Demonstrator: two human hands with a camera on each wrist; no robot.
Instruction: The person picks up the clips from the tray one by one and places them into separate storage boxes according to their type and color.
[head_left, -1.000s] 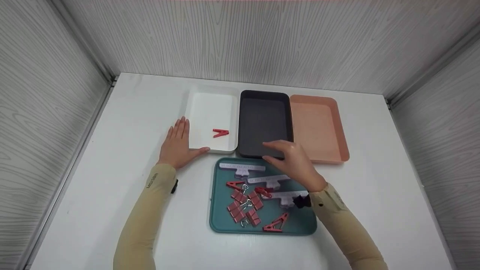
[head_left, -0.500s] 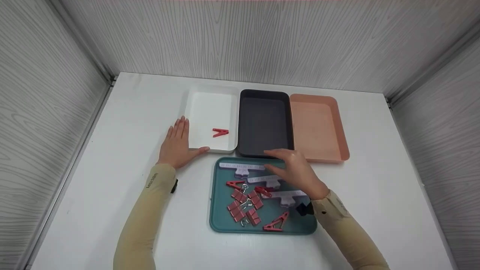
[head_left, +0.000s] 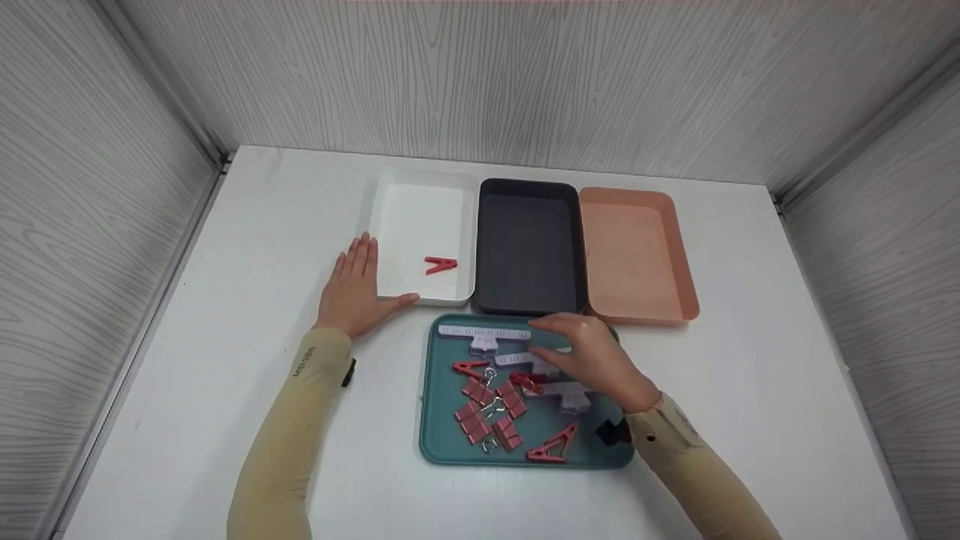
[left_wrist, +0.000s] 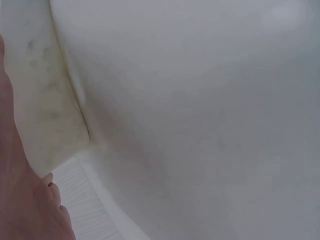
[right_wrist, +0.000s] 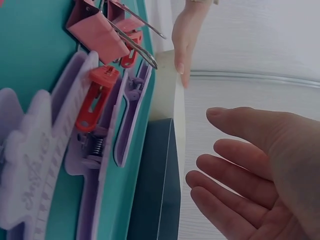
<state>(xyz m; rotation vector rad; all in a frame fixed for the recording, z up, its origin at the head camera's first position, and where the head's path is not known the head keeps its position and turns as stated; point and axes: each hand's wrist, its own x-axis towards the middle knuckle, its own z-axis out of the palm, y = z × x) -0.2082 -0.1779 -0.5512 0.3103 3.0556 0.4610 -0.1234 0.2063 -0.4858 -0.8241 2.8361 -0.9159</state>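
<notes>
My left hand (head_left: 351,296) rests against the near-left corner of the white tray (head_left: 420,214), fingers straight and thumb along its front. A red clothespin-style clip (head_left: 441,265) lies in that tray. Above the green tray (head_left: 439,442) hovers my right hand (head_left: 596,356), thumb and fingers apart with nothing between them. Below its fingertips is a lilac ruler clip (head_left: 525,362), partly hidden by the hand. Two more lilac ruler clips (head_left: 484,334) lie near it. Pink binder clips (right_wrist: 97,35) and several red clips (right_wrist: 97,97) share the green tray.
A dark grey tray (head_left: 531,247) stands between the white tray and a salmon-coloured tray (head_left: 634,255), side by side behind the green one. All stand on a white table (head_left: 757,360) with patterned panels (head_left: 480,82) at back and sides.
My right hand has moved from over the dark grey tray's front edge toward me, over the green tray's ruler clips. The left hand has stayed in place.
</notes>
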